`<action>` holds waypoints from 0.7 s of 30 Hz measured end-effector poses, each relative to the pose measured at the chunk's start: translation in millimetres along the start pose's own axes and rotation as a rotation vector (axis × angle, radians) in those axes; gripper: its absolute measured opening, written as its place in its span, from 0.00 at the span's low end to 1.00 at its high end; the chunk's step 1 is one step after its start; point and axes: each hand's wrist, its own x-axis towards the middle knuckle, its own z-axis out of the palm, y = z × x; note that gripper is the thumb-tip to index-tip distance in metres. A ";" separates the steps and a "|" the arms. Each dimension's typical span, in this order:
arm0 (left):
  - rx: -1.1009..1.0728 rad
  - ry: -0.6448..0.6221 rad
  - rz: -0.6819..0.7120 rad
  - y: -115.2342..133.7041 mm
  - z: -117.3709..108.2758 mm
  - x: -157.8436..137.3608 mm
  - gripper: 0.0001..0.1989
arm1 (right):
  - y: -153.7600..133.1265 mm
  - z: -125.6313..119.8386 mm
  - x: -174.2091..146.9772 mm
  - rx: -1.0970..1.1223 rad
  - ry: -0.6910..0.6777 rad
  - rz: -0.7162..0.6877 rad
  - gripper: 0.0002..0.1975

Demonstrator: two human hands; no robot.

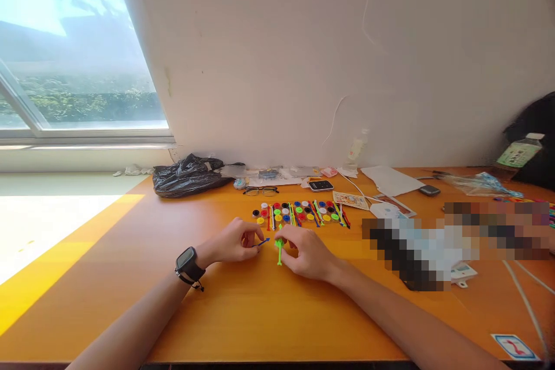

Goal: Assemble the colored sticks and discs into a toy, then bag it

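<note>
My left hand, with a dark watch on its wrist, pinches a small blue plastic arrow whose tip points right. Close by on the right, my right hand has its thumb and fingers closed on a bright green plastic arrow, held roughly upright. Just beyond both hands, several small round discs in red, yellow, blue, black, white and green lie in rows. Groups of thin coloured arrows lie between the discs. The hands are apart from each other.
A black plastic bag sits at the back left, beside eyeglasses. Behind the discs lie a black device, a printed card and white paper. A bottle stands near the wall. Blurred items and cables are at right.
</note>
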 end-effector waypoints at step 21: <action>-0.230 0.164 -0.009 -5.0 11.7 5.7 0.11 | -2.7 -1.9 -1.4 0.065 -0.086 -0.047 0.17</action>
